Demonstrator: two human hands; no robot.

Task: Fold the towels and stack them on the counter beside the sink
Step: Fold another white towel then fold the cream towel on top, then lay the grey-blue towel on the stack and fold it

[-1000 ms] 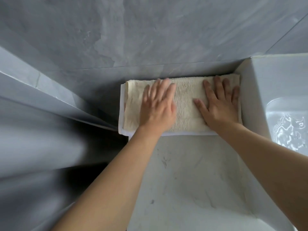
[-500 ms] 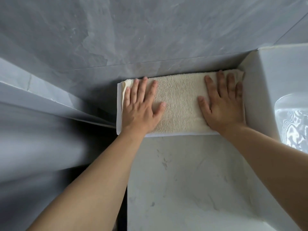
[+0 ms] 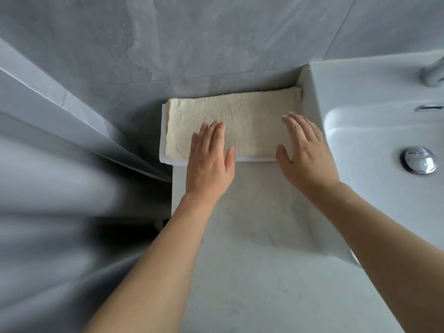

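Hands, left (image 3: pixel 209 162) and right (image 3: pixel 306 152), are lying flat-fingered, gripping nothing, on the towels (image 3: pixel 240 121) at the counter's (image 3: pixel 252 236) back edge; stacking looks finished, so lifting away is next.

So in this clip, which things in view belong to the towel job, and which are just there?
Part of the job:
folded cream terry towel
white towel under it
pale marbled counter
left hand
right hand

Just there:
white ceramic sink
chrome drain plug
chrome tap
grey tiled wall
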